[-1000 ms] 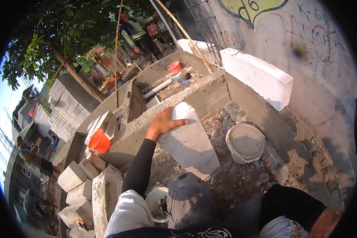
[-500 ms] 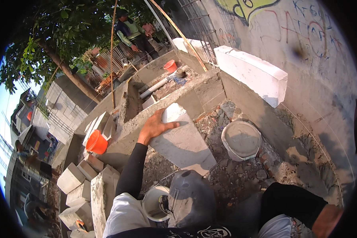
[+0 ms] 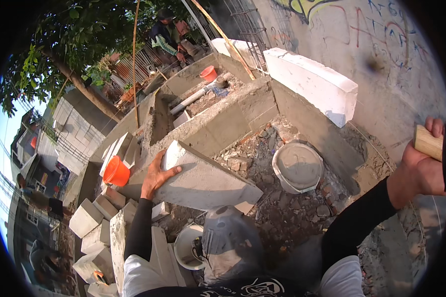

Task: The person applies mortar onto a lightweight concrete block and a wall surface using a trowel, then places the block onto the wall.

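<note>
Beyond your left fingers, just to their left, you see an orange bucket (image 3: 116, 172) on the wall. A grey pan of mortar (image 3: 297, 167) sits on rubble between your two hands. A long white block (image 3: 309, 84) lies above your right fingers.

At three o'clock, the wooden handle (image 3: 427, 142) in the right hand (image 3: 423, 166) runs off-frame; its tool head is hidden.

Outdoor building site — half-built block wall (image 3: 223, 119), mortar bucket (image 3: 297, 167).
</note>
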Tool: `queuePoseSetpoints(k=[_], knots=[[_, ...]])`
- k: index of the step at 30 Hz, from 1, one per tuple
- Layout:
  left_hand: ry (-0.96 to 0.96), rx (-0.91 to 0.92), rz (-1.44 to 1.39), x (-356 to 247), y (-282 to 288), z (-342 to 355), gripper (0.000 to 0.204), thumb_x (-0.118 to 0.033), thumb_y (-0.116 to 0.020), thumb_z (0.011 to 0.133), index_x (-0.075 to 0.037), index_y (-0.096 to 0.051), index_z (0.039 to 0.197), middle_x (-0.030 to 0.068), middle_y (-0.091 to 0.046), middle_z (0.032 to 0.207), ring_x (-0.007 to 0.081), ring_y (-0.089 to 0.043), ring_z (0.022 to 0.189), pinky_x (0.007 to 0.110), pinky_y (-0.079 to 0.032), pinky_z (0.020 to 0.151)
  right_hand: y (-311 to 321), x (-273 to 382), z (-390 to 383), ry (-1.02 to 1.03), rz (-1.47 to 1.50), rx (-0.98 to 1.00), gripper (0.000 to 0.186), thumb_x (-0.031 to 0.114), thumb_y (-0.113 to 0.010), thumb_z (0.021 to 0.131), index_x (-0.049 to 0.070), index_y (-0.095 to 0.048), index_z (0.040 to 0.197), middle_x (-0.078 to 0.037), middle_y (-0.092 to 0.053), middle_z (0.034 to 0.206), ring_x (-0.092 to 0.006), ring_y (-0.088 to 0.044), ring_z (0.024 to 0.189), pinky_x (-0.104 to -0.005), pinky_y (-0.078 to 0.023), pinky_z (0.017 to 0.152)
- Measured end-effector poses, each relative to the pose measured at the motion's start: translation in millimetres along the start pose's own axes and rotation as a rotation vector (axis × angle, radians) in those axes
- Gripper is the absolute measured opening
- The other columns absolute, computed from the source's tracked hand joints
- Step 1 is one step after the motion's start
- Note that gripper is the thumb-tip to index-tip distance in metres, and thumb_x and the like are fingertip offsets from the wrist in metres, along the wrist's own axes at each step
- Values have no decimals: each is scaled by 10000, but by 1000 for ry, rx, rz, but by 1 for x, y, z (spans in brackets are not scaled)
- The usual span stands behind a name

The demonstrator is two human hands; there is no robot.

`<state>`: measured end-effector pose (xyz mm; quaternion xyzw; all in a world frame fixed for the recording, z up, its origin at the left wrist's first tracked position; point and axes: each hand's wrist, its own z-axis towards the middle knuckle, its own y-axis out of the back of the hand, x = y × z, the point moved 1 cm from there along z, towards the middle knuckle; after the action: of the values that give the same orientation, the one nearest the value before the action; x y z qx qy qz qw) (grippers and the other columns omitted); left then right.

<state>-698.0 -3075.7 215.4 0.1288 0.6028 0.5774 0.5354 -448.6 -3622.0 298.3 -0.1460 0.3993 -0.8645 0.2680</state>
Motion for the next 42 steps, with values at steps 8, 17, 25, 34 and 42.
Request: queuePoseSetpoints(k=[8,17,25,34,42], knots=[[83,30,-90,31,5,-20,1045,-532,-865,640,37,-458,1416,266,-578,1305,349,-568,1216,422,-439,1035,-41,-85,-47,-420,-405,140,367,363,-523,1017,10,-570,1107,-52,-576,803,-104,-527,613,-265,-474,575],[35,-38,-99,34,17,-27,942,-477,-804,706,15,-454,1429,262,-554,1305,339,-578,1177,431,-474,1000,107,-188,-190,-965,-1294,1124,445,401,-469,994,2,-641,1095,-158,-681,907,-339,-653,798,-447,-507,743],[56,-38,-108,81,6,-41,996,-561,-759,736,-74,-392,1524,222,-417,1515,362,-409,1386,459,-299,1156,219,-209,-270,-1050,-1752,1687,411,323,-460,974,-6,-689,1066,-262,-696,1030,-455,-657,972,-517,-504,875],[100,-37,-227,65,7,-59,1033,-546,-792,716,-37,-381,1516,211,-416,1515,329,-384,1409,449,-276,1169,267,-236,-346,-1910,-1366,1294,379,308,-467,984,-20,-654,954,-138,-668,855,-253,-642,676,-423,-531,564],[22,-78,-118,87,8,-53,1074,-628,-753,729,13,-378,1506,228,-425,1503,331,-417,1387,457,-285,1152,258,-174,-300,-2136,-723,484,441,466,-445,1040,88,-560,1237,42,-476,731,-48,-449,515,-209,-400,404]])
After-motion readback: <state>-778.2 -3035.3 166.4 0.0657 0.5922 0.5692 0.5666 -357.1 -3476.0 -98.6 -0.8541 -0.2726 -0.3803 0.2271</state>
